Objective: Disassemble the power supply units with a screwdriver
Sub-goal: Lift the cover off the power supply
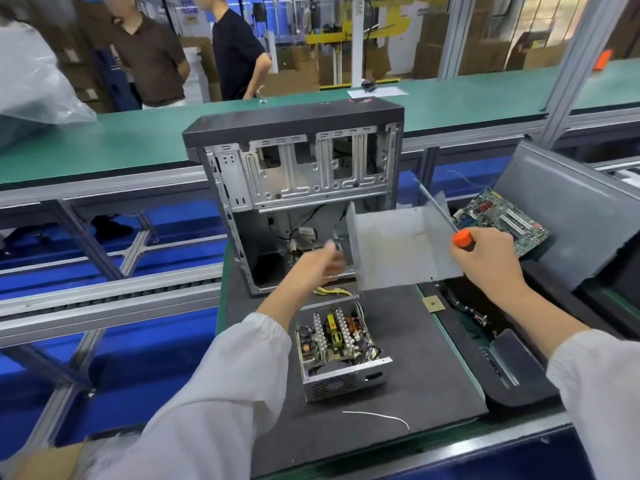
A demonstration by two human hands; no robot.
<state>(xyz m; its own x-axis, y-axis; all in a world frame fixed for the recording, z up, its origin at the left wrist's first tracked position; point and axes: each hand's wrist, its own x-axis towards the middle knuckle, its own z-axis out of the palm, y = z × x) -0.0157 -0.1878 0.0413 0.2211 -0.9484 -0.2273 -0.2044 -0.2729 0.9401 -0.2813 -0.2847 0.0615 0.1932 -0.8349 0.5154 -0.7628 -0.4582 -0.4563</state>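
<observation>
An open power supply unit (pixel 341 353), its circuit board and coils exposed, sits on the black mat (pixel 415 358) in front of me. Its grey U-shaped metal cover (pixel 398 249) hangs tilted above the mat between my hands. My left hand (pixel 320 263) is blurred at the cover's left wall, so its grip is unclear. My right hand (pixel 485 263) grips the orange-handled screwdriver (pixel 462 239) at the cover's right wall, shaft pointing up and left.
An emptied computer case (pixel 294 168) stands upright behind the unit. A motherboard (pixel 502 220) and grey side panel (pixel 571 209) lie to the right, with cables (pixel 474 317) below. A white wire (pixel 381 415) lies near the mat's front. Two people stand beyond the green conveyor (pixel 104 143).
</observation>
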